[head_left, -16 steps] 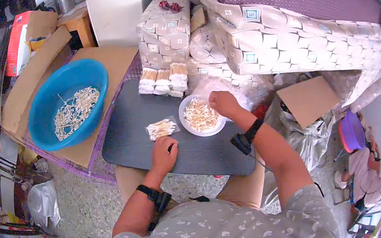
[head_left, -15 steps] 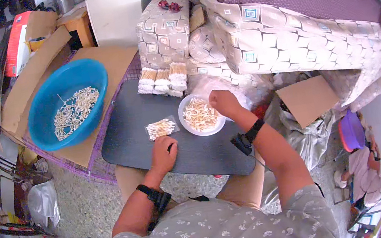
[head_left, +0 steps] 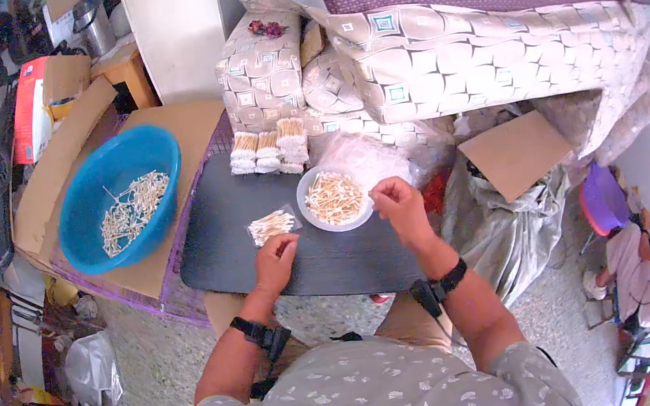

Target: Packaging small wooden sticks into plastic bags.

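A small clear bag of cotton swabs (head_left: 272,226) lies on the dark table. My left hand (head_left: 274,264) is at its near edge, fingers closed on the plastic. To the right of the bag stands a white bowl (head_left: 304,221) heaped with loose cotton swabs (head_left: 333,198). Just off the bowl's right rim is my right hand (head_left: 401,207), thumb and fingers pinched together. Whatever they may hold is too small to make out. Bundles of packed cotton swabs (head_left: 268,151) are stacked at the table's far edge.
A big blue basin (head_left: 77,240) with more swabs sits on cardboard at the left. Clear plastic wrap (head_left: 360,156) lies behind the bowl, before a patterned sofa (head_left: 473,67). At the right are a sack (head_left: 489,258) topped with cardboard (head_left: 515,156) and a seated person (head_left: 646,268).
My right hand has moved from over the bowl's right side to just outside its rim, toward me. My left hand stays by the bag. The whole view has shifted slightly.
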